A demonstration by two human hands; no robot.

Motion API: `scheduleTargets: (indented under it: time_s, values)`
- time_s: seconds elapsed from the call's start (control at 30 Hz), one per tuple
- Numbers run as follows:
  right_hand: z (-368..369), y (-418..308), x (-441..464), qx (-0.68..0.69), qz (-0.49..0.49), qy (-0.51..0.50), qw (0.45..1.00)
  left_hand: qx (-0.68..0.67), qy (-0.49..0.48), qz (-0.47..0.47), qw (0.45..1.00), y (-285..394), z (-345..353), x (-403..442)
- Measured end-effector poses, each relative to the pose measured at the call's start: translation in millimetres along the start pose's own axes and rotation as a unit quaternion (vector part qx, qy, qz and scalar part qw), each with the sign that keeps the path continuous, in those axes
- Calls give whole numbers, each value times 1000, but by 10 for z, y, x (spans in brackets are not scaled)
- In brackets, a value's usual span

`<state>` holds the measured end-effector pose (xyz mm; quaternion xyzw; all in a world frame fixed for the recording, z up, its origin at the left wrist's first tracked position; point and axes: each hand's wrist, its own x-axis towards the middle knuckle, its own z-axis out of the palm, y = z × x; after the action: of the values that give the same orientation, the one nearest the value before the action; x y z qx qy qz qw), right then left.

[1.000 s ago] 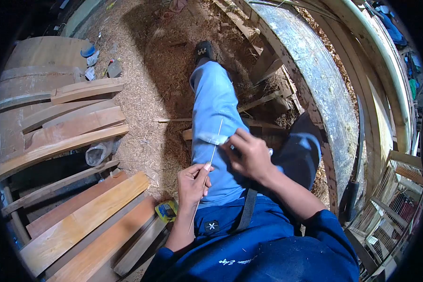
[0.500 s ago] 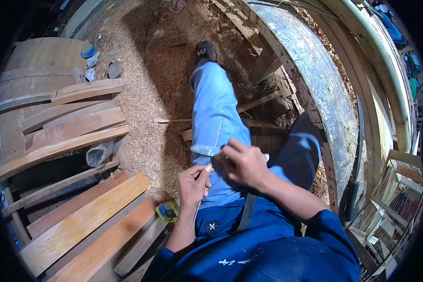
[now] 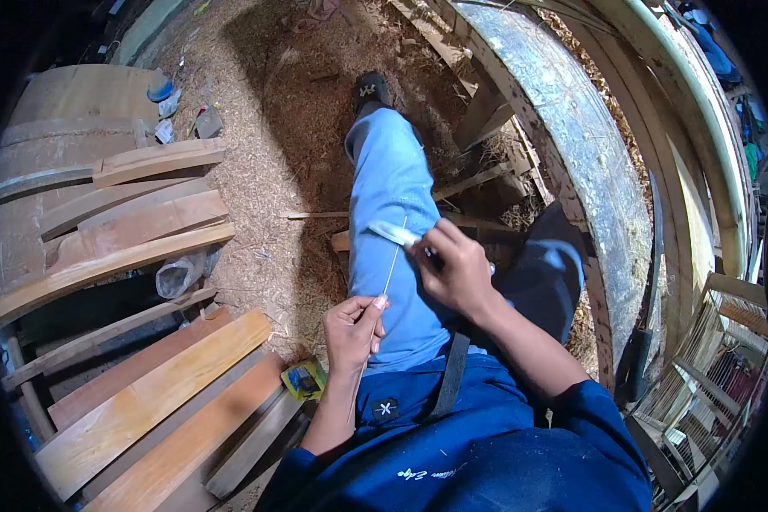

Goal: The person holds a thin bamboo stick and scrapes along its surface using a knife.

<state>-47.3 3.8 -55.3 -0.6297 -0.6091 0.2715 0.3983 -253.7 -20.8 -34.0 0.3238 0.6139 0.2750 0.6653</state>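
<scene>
My left hand [image 3: 354, 334] pinches a thin pale stick [image 3: 391, 271] between thumb and fingers, above my lap. The stick points up and away over my jeans-covered leg, and its lower part runs back along my left wrist. My right hand [image 3: 455, 266] is closed on a short, flat, whitish blade-like thing [image 3: 391, 232], smeared by motion. That thing lies across the stick near its far end; whether the two touch, I cannot tell. The fingers hide its near end.
Planks [image 3: 158, 405] and curved timber pieces [image 3: 136, 224] lie at left. A yellow packet [image 3: 304, 379] rests beside my left forearm. Wood shavings [image 3: 252, 247] cover the ground. A broad curved board [image 3: 563, 111] and a long dark-handled blade [image 3: 637, 363] stand at right.
My right hand has moved away from my left hand, up along the stick toward its far end, with the blade-like thing. My left hand has stayed in nearly the same place.
</scene>
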Motion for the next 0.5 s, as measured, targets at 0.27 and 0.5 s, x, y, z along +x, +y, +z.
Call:
scheduleTargets:
  time_s: [0.27,0.5]
  values:
    - [32,-179,-188,-21,-78,-55,995,-3,0,24,1000,-67,-16,16]
    - [-71,-35,62,-11,-37,1,999,-11,1,14,1000,-75,-39,8]
